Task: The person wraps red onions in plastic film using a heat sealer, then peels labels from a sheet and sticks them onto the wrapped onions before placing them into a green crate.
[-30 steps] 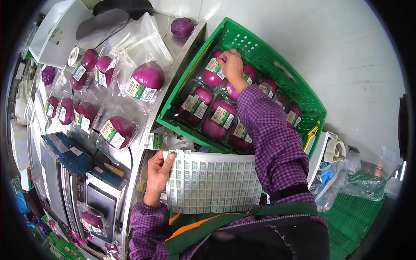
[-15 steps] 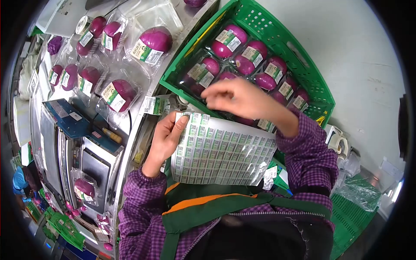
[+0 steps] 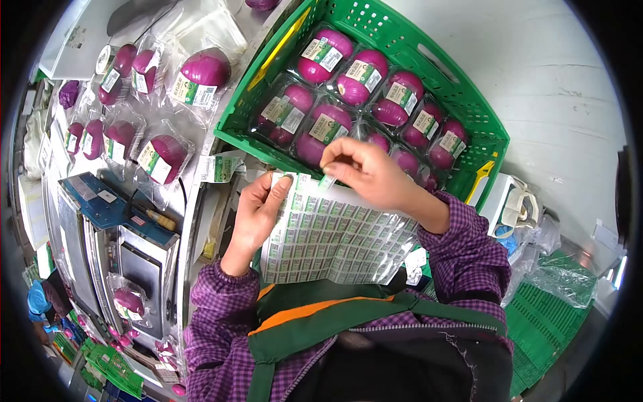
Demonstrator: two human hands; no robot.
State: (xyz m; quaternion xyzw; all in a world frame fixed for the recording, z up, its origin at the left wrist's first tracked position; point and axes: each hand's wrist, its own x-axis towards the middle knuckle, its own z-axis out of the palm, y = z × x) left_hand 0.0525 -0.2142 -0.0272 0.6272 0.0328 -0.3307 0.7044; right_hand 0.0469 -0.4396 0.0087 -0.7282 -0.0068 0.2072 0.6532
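Observation:
My left hand point(image 3: 256, 213) grips a sheet of small green-and-white label stickers point(image 3: 335, 241) by its upper left corner, thumb on top. At the sheet's top edge, my right hand point(image 3: 382, 177) pinches one label sticker point(image 3: 327, 181) between thumb and forefinger. The sheet's top row has bare backing to the right of the left thumb. Just beyond both hands stands a green crate point(image 3: 492, 124) holding several packs of red onions point(image 3: 362, 77) in clear trays with paper labels. My right hand overlaps the nearest packs in this view.
On the metal counter point(image 3: 218, 130) to the left lie several wrapped red onions point(image 3: 204, 75). A wrapping machine point(image 3: 140, 268) with a blue panel stands nearer. At the right are a white device point(image 3: 516, 208) and a green crate point(image 3: 552, 321) with plastic film on it.
My right hand has come down from over the crate to the sheet's top edge and now pinches a sticker there. My left hand keeps its hold; the view has shifted slightly.

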